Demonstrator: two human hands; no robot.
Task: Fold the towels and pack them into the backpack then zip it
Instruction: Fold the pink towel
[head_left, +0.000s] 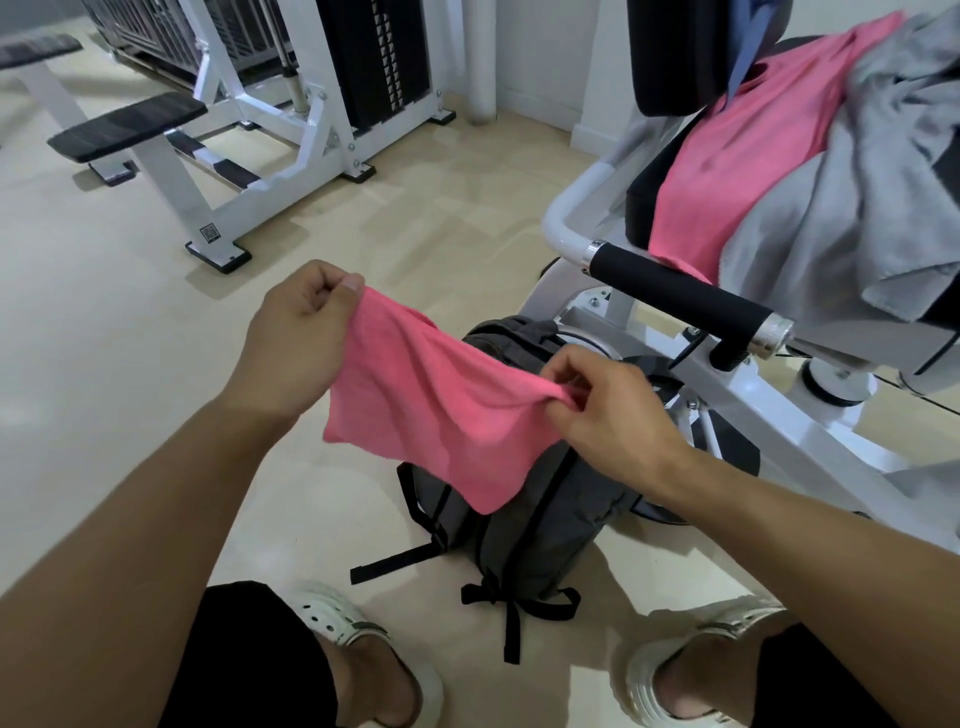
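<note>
Nearest the camera, 2 feet in white clogs (332, 621) are standing on the pale floor (104, 322), with the grey backpack (524, 519) lying between and just beyond them. Moving rightward, the left hand (298, 338) is pinching 1 upper corner of a small pink towel (431, 400) between thumb and curled fingers, while the right hand (602, 410) is pinching the opposite corner, so the cloth is hanging slack above the backpack. It is looking light, soft and limp, sagging in the middle; holding it by its corners seems the best way of keeping edges aligned for a fold. Further right, another pink towel (743, 156) and a grey towel (841, 218) are draping over the seat of a white exercise machine (587, 208), waiting their turn.
</note>
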